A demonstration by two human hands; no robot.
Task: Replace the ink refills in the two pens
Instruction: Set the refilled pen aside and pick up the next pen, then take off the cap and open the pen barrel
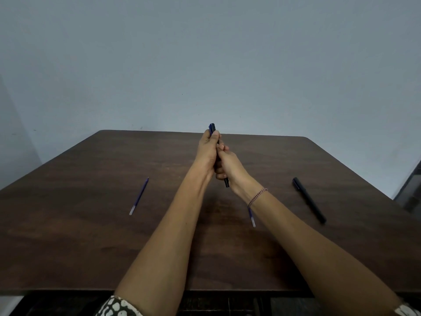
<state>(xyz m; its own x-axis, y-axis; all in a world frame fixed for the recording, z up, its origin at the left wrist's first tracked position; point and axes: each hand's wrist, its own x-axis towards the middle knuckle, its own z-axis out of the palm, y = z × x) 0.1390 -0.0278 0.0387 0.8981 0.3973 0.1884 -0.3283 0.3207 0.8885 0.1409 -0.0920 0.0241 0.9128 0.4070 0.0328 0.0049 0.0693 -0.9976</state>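
Both hands hold one dark pen [226,183] upright over the middle of the brown table [91,236]. My left hand [208,149] grips its upper part near the blue cap end. My right hand [229,166] grips the lower barrel, whose black tip sticks out below. A second black pen [308,199] lies on the table to the right. One blue ink refill [139,196] lies to the left. Another refill [252,218] lies under my right forearm, partly hidden.
A plain grey-blue wall stands right behind the table's far edge. A dark object [411,190] sits off the table's right side. The near table edge runs across the bottom under my forearms.
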